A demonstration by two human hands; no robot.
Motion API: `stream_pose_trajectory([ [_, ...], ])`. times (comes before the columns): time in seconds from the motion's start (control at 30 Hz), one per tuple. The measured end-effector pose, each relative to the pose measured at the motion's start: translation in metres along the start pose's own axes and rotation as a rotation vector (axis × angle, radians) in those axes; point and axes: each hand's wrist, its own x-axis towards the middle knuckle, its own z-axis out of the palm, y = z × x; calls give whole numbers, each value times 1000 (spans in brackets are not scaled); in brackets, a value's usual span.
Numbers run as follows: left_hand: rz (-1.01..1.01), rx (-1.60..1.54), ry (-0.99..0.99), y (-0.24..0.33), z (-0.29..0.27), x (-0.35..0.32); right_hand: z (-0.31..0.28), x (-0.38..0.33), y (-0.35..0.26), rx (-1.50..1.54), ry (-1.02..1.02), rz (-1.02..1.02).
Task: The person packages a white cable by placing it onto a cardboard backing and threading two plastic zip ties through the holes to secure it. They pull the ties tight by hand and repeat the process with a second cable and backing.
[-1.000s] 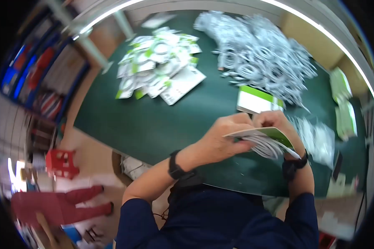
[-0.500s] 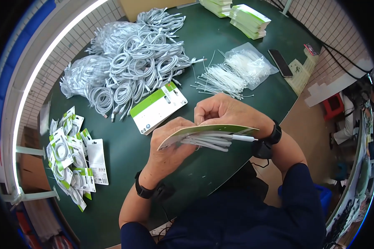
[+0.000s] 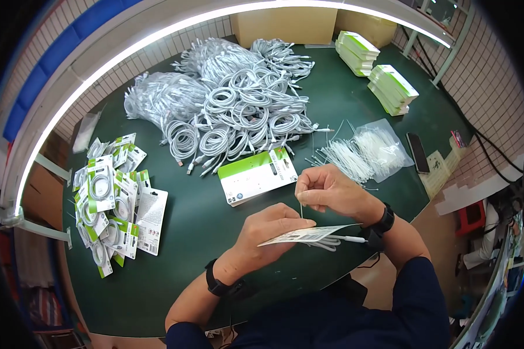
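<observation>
hands (image 3: pixel 300 215) now apart — left gripping card (image 3: pixel 308 234), right newly pinching thin tie (image 3: pixel 300 205)

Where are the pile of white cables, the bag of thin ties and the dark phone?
Pile of white cables (image 3: pixel 239 110), head view: coils mid-pile.
Bag of thin ties (image 3: pixel 378 148), head view: clear plastic.
Dark phone (image 3: pixel 418 152), head view: screen.

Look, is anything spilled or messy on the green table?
Yes: thin white ties have spilled from their clear bag and lie scattered. Beside them, the coiled white cables are a loose, tangled heap.

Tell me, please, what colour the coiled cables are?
White, the cable pile; head view.
</observation>
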Motion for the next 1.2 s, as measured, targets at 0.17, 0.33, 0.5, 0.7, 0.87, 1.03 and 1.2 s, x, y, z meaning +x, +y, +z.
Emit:
stream_pose_trajectory([
  [0.17,52,80,-21,10,-7,-1,1,0,-8,-34,-27,-29],
  [0.33,-27,8,23,-6,1,-21,7,-1,5,1,-34,-15],
  [0.5,-132,-95,126,-35,4,-15,-2,21,14,1,3,-177],
  [0.7,-72,-112,130,-57,25,-26,-3,18,43,7,57,-208],
  [0.87,-69,-91,171,-57,30,-32,1,12,44,-5,39,-257],
  [1.03,-21,-29,245,-66,26,-35,5,5,43,60,-39,-306],
  [1.2,86,14,246,-72,20,-31,1,3,42,53,-83,-317],
])
